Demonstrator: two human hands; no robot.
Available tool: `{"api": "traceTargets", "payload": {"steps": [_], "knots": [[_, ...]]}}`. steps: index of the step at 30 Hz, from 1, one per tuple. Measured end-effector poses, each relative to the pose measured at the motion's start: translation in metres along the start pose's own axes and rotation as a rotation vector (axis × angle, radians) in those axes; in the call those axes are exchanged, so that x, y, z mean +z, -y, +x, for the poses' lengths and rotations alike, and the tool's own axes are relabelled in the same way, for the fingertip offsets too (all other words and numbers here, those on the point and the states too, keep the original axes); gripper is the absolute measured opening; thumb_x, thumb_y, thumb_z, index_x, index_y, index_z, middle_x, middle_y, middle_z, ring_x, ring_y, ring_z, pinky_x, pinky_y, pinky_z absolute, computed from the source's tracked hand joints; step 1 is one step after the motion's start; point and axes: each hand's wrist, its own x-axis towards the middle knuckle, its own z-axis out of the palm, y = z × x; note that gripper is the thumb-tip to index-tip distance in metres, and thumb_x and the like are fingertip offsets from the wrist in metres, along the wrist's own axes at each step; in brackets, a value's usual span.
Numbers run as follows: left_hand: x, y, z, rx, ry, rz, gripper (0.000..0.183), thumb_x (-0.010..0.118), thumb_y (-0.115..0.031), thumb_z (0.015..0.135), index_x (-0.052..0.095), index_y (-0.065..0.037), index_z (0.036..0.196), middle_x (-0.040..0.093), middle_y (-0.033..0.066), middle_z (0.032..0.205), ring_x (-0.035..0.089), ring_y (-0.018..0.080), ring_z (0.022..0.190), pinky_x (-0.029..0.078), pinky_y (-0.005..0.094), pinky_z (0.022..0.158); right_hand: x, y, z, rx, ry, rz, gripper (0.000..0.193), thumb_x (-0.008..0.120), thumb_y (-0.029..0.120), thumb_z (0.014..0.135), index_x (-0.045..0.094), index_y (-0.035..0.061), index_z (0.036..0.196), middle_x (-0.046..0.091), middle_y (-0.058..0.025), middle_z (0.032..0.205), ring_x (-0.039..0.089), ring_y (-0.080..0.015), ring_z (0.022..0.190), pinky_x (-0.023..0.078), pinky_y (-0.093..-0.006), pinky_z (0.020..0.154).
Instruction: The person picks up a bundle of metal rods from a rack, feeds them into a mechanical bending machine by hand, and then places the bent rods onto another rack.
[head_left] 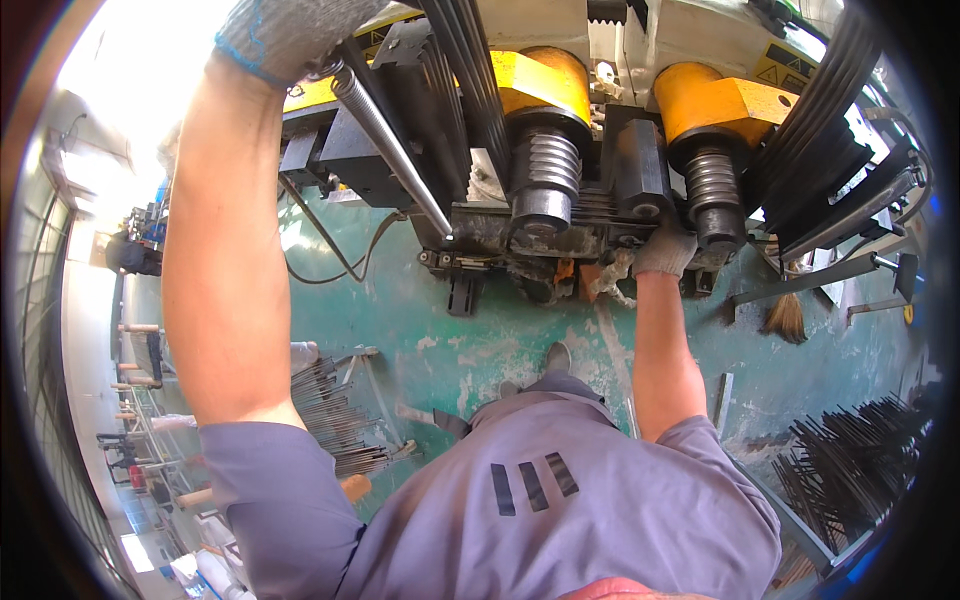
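My left hand (300, 35), in a grey knit glove with a blue cuff edge, is raised at the top left, by the upper end of a coil spring on a steel rod (385, 135). Its fingers are hidden. Low on the machine, my right hand (667, 252) in a pale glove reaches in under a black block (640, 168). That block stands between two thick ribbed steel columns, the left column (545, 180) and the right column (712, 190), below yellow housings (545, 80). The machine bed hides the right fingers.
Dark bars slant up on both sides of the machine. Many thin metal rods (340, 410) lie on a rack at the left, and dark rods (850, 460) are stacked at the right. A broom head (785, 318) rests on the worn green floor (430, 350).
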Motion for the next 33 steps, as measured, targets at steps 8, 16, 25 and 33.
{"api": "traceTargets", "payload": {"steps": [8, 16, 25, 33], "knots": [[-0.018, 0.013, -0.035, 0.663, -0.166, 0.439, 0.009, 0.073, -0.013, 0.094, 0.074, -0.004, 0.094, 0.069, 0.0046, 0.078, 0.071, 0.0139, 0.072, 0.057, 0.0301, 0.061, -0.044, 0.003, -0.043, -0.176, -0.124, -0.137, 0.030, 0.070, 0.004, 0.096, 0.076, -0.0010, 0.125, 0.077, -0.0112, 0.126, 0.072, -0.0207, 0.105, 0.059, -0.0375, 0.094], [-0.059, 0.108, -0.269, 0.167, -0.543, -0.476, 0.012, 0.081, -0.006, 0.086, 0.074, -0.005, 0.096, 0.075, 0.0042, 0.085, 0.074, 0.0140, 0.079, 0.061, 0.0304, 0.074, -0.052, 0.059, -0.147, -0.064, 0.106, 0.043, 0.028, 0.077, 0.021, 0.099, 0.073, -0.0025, 0.114, 0.076, -0.0129, 0.110, 0.073, -0.0246, 0.095, 0.059, -0.0398, 0.089], [-0.071, 0.113, -0.656, -0.210, -1.462, -0.658, 0.020, 0.070, 0.008, 0.093, 0.065, -0.002, 0.110, 0.071, 0.0095, 0.090, 0.075, 0.0225, 0.085, 0.061, 0.0377, 0.076, 0.069, 0.086, -0.369, -0.045, 0.859, -0.186, 0.034, 0.075, 0.031, 0.103, 0.072, -0.0026, 0.106, 0.074, -0.0106, 0.091, 0.069, -0.0213, 0.085, 0.058, -0.0339, 0.075], [-0.023, -0.021, -0.842, -0.346, -2.174, -0.183, 0.018, 0.065, 0.008, 0.093, 0.062, 0.002, 0.110, 0.070, 0.0134, 0.086, 0.072, 0.0242, 0.077, 0.060, 0.0375, 0.071, 0.127, 0.078, -0.579, 0.065, 1.645, 0.119, 0.028, 0.072, 0.017, 0.106, 0.068, -0.0041, 0.123, 0.072, -0.0127, 0.109, 0.068, -0.0184, 0.088, 0.058, -0.0349, 0.080]]}}
